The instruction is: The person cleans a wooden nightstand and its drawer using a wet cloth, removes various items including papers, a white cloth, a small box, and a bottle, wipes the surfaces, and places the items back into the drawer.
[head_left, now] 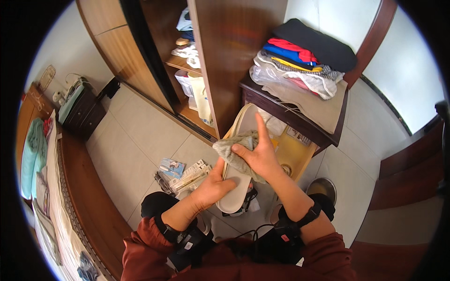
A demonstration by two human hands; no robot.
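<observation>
A long, pale, shallow tray with rounded ends [233,197] is held at a slant in front of me, over the floor. My left hand [213,188] grips it by its lower left side, the thumb lying over the inside. A crumpled grey-green cloth [229,147] is bunched in my right hand [263,158], against the middle of the tray. The right thumb presses on the cloth while the index finger points up along the tray. Just beyond, to the right, an open drawer [295,152] with a light wooden inside holds plastic and papers, partly hidden by my right hand.
A dark wooden cabinet [340,127] carries a stack of folded clothes [300,61]. Left of it stands an open wardrobe [239,56]. On the floor lie a blue packet [172,167], long boxes [193,177] and a metal bowl [323,188]. A bed [89,187] runs along the left.
</observation>
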